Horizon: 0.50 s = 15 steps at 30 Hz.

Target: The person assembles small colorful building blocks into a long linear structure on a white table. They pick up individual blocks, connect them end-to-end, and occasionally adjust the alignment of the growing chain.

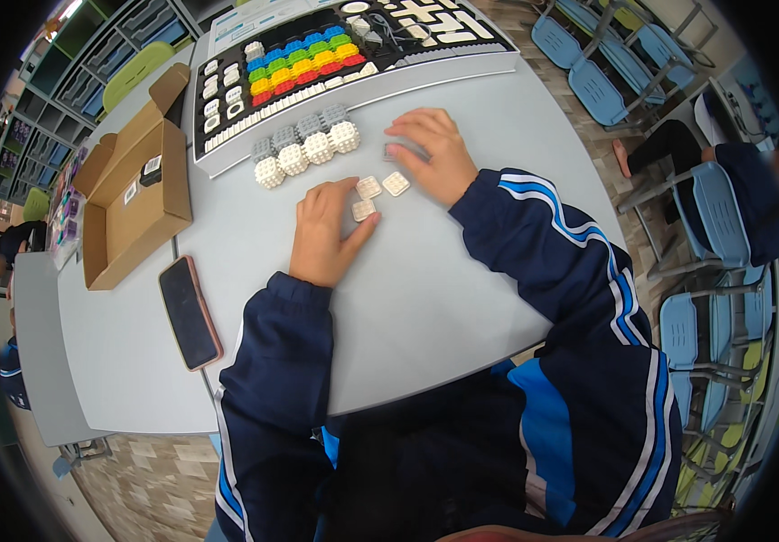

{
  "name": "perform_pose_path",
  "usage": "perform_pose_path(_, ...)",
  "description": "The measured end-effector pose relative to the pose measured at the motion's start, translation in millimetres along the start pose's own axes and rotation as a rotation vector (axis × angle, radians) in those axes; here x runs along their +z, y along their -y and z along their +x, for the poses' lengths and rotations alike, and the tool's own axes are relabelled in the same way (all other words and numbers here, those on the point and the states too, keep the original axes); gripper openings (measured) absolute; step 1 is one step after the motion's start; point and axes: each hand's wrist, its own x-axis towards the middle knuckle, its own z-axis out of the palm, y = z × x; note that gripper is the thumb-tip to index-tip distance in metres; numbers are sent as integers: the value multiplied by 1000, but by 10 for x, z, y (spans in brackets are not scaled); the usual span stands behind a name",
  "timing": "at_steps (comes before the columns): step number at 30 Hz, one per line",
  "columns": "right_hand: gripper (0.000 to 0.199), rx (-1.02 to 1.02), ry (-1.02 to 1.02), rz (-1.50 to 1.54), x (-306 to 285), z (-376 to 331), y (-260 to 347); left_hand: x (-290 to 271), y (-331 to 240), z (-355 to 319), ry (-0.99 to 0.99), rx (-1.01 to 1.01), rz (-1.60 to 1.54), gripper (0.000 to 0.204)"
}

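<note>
Three small white square tiles lie loosely together on the grey table: one tile (368,188) by the left fingertips, a second tile (365,211) at the left thumb, a third tile (396,184) to the right. My left hand (319,233) rests beside them, thumb and fingers apart, its tips at the two nearer tiles. Just beyond, my right hand (442,155) has bent, parted fingers over the table. A small grey piece (388,152) shows by its thumb; whether they touch is hard to see. Behind the hands stands a row of white studded blocks (317,146) backed by grey studded blocks (289,135).
A black-lined kit tray (380,86) with coloured blocks and white parts takes up the far side. To the left are an open cardboard box (141,212) and a phone (190,312). Blue chairs (722,212) and a seated person are off to the right.
</note>
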Motion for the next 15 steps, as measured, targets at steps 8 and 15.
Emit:
perform_pose_path(8,23,78,-82,-65,-243,683,-339,-37,-3,19,4,5,1,50)
perform_pose_path(15,34,295,854,126,-288,808,-48,20,34,41,-3,41,1,50)
